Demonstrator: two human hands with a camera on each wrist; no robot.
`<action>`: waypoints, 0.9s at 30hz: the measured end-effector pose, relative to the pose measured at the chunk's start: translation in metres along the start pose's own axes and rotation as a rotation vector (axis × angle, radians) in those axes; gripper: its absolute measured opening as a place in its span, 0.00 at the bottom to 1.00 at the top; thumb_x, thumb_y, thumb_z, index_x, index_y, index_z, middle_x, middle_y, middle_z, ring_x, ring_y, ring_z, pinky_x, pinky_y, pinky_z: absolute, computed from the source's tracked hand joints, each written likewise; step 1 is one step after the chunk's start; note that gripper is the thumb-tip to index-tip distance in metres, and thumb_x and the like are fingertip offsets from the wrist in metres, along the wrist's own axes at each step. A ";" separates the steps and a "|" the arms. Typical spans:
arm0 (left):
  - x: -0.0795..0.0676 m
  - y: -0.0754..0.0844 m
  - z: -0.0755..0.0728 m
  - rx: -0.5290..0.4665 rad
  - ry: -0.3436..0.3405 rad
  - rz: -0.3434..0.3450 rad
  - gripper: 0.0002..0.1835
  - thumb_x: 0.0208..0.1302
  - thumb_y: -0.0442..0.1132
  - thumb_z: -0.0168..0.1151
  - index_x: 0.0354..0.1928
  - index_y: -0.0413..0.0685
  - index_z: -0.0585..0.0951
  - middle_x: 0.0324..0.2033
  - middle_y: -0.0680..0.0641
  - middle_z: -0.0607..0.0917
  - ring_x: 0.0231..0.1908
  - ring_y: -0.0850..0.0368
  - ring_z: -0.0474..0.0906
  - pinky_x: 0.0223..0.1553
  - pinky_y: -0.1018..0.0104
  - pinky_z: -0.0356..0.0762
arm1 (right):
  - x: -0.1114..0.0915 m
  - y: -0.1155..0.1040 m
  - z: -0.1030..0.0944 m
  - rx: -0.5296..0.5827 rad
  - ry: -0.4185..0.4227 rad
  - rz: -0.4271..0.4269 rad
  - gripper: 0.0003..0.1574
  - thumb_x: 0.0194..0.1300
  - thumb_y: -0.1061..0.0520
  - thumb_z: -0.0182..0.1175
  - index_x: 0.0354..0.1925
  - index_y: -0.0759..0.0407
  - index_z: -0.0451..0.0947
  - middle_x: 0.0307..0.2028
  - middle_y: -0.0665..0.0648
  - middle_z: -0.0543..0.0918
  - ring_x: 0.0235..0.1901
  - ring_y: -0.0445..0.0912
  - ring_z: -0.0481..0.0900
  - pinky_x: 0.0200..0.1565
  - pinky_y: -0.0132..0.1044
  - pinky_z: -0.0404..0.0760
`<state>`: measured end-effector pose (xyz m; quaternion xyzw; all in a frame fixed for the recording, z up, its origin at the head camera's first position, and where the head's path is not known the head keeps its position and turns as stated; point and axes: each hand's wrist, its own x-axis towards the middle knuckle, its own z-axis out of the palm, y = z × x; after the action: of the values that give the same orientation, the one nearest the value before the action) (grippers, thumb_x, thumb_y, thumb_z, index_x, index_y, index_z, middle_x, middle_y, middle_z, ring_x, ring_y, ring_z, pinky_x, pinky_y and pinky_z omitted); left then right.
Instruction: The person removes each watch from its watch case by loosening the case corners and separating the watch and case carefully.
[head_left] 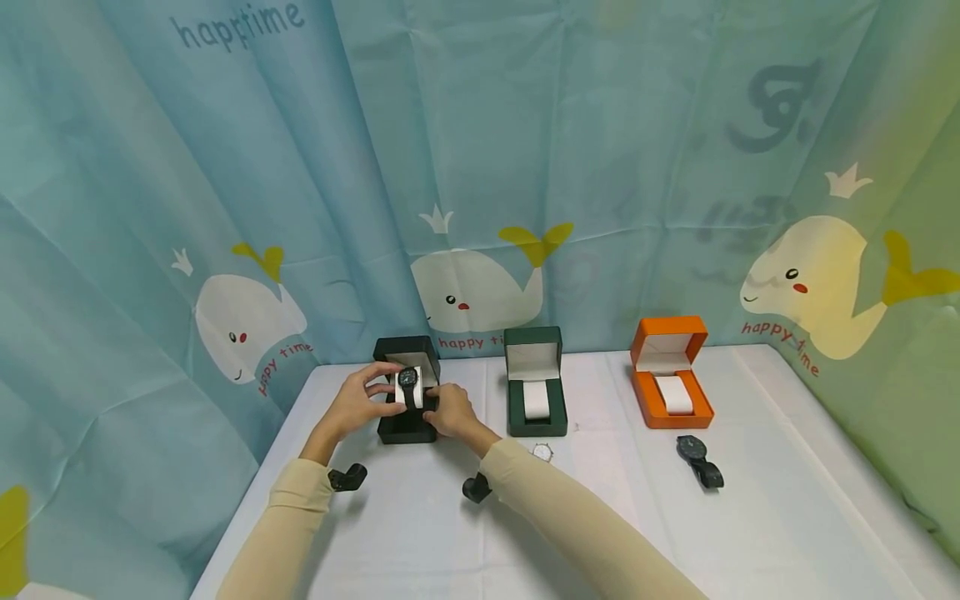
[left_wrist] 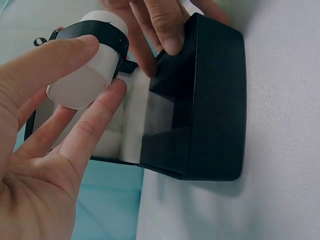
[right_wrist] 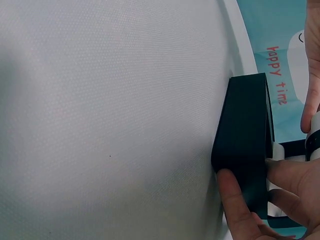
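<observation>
My left hand holds a white watch cushion between thumb and fingers. Strapped round that cushion is a black wristwatch, its dial facing me in the head view. The cushion is raised in front of the upright lid of a black watch box. With its fingers on the box's right side, my right hand grips the wall; in the right wrist view one finger lies against the outside. The box's inner compartment shows in the left wrist view.
To the right stand an open green watch box and an open orange one, each with a white cushion. A pale-dialled watch lies beside my right sleeve. A black watch lies before the orange box. A whale-print curtain hangs behind.
</observation>
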<state>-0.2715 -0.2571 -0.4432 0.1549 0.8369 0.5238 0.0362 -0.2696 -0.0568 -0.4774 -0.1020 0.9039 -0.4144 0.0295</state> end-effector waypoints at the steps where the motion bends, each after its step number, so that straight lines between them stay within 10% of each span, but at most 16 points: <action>1: 0.000 0.001 -0.001 0.001 -0.001 0.002 0.35 0.56 0.25 0.76 0.66 0.38 0.74 0.66 0.34 0.72 0.56 0.36 0.80 0.49 0.63 0.84 | 0.000 0.000 0.000 -0.001 -0.001 0.003 0.25 0.64 0.61 0.72 0.59 0.64 0.83 0.59 0.65 0.81 0.59 0.55 0.78 0.59 0.50 0.78; 12: -0.003 0.011 -0.003 -0.026 -0.017 0.031 0.36 0.54 0.23 0.76 0.66 0.36 0.73 0.66 0.33 0.72 0.58 0.28 0.77 0.54 0.45 0.81 | 0.005 -0.001 -0.004 -0.005 -0.004 -0.001 0.25 0.63 0.60 0.73 0.58 0.63 0.83 0.58 0.64 0.82 0.55 0.51 0.78 0.58 0.47 0.79; 27: -0.013 0.013 -0.003 -0.027 -0.017 0.022 0.35 0.55 0.26 0.76 0.66 0.38 0.74 0.67 0.33 0.72 0.59 0.33 0.78 0.50 0.59 0.84 | 0.001 -0.003 -0.011 -0.033 -0.062 -0.039 0.27 0.63 0.61 0.73 0.59 0.67 0.81 0.57 0.65 0.82 0.54 0.55 0.80 0.56 0.48 0.80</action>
<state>-0.2572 -0.2579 -0.4316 0.1680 0.8276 0.5341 0.0399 -0.2719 -0.0510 -0.4676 -0.1328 0.9071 -0.3965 0.0476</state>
